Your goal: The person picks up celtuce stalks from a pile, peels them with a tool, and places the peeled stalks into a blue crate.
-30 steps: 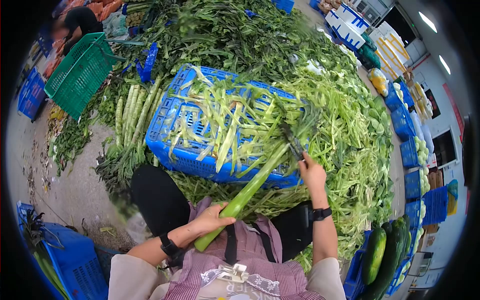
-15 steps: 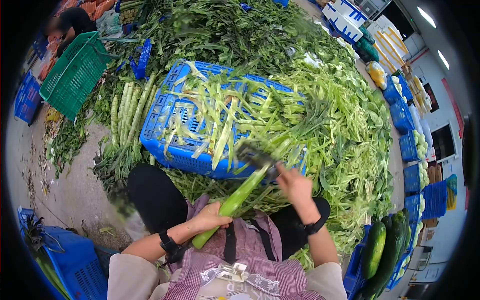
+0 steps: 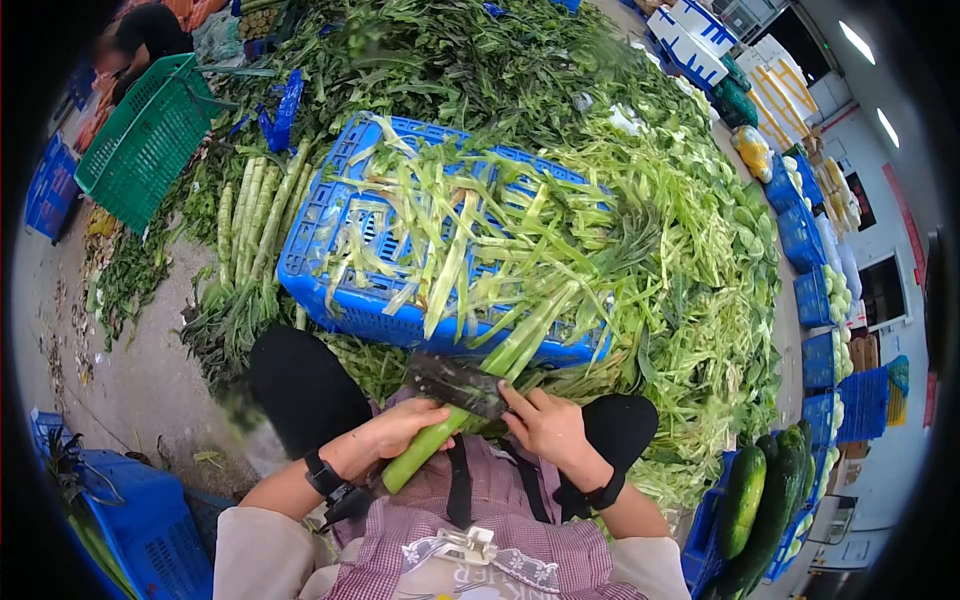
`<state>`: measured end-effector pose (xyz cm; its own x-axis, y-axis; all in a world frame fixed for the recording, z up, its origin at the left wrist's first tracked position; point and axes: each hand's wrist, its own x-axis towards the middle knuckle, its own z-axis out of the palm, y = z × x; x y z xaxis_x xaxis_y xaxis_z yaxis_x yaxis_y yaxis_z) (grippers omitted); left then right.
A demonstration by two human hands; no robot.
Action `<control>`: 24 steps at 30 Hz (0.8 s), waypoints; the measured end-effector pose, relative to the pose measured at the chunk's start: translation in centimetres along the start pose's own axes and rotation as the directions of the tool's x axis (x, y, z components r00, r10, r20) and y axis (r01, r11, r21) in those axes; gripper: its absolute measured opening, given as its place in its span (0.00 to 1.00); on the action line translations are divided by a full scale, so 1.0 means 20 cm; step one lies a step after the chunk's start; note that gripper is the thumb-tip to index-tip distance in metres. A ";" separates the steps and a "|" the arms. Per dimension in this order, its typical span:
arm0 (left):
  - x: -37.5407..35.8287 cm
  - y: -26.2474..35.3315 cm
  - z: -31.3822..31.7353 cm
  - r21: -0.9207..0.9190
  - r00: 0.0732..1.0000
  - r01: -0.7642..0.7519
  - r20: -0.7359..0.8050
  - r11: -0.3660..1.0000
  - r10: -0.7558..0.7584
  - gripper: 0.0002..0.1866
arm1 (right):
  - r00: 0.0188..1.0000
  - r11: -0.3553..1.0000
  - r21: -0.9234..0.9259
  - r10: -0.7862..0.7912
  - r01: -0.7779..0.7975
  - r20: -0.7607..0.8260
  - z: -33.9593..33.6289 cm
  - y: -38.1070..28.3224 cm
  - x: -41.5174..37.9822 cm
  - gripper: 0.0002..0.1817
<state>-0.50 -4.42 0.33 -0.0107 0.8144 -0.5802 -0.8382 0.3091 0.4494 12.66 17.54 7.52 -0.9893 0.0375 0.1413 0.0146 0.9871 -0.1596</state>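
Note:
A pale green celtuce stem (image 3: pixel 425 452) slants up from my lap, its leafy top resting over the upturned blue crate (image 3: pixel 370 318). My left hand (image 3: pixel 402 427) is closed around its lower part. My right hand (image 3: pixel 550 428) grips a broad dark-bladed knife (image 3: pixel 455 385), whose handle is hidden in the fingers. The blade lies across the stem just above my left hand, with green bits stuck to it. Long peeled strips (image 3: pixel 455 255) cover the crate in front of me.
Unpeeled celtuce stems (image 3: pixel 250 225) lie left of the crate. Leaves (image 3: pixel 420 60) and peelings (image 3: pixel 700 300) are heaped behind and to the right. A green basket (image 3: pixel 140 140) stands far left, near another person (image 3: pixel 150 40). Large green gourds (image 3: pixel 760 500) lie at right.
My right hand has drawn the knife down the stem toward my left hand. The blade now lies near my left fingers instead of above the crate's front edge.

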 end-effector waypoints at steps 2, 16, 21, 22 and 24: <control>-0.01 -0.01 -0.01 0.001 0.998 -0.049 0.041 0.999 0.049 0.24 | 0.997 0.999 -0.034 0.027 -0.029 -0.071 0.03 0.07 0.03 0.25; 0.09 0.01 -0.03 0.229 0.996 0.031 0.074 0.973 -0.049 0.27 | 0.911 0.910 0.143 0.403 -0.389 -0.084 0.05 0.28 0.02 0.21; 0.07 0.01 -0.01 0.172 0.996 0.080 0.030 0.982 -0.087 0.25 | 0.999 0.999 0.037 0.033 -0.033 -0.003 0.06 -0.01 -0.02 0.24; 0.07 0.01 -0.01 0.175 0.996 0.080 0.029 0.981 -0.087 0.25 | 0.989 0.989 -0.033 0.143 -0.144 -0.042 0.05 0.08 -0.01 0.24; 0.07 0.01 -0.02 0.135 0.995 0.030 0.087 0.990 -0.042 0.24 | 0.935 0.936 -0.115 0.313 -0.334 -0.164 0.07 0.32 0.00 0.24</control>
<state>-0.80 -3.45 -0.59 0.0719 0.8401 -0.5377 -0.7568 0.3971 0.5192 12.55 23.56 5.07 -0.8969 0.3700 0.2421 0.3605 0.9290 -0.0840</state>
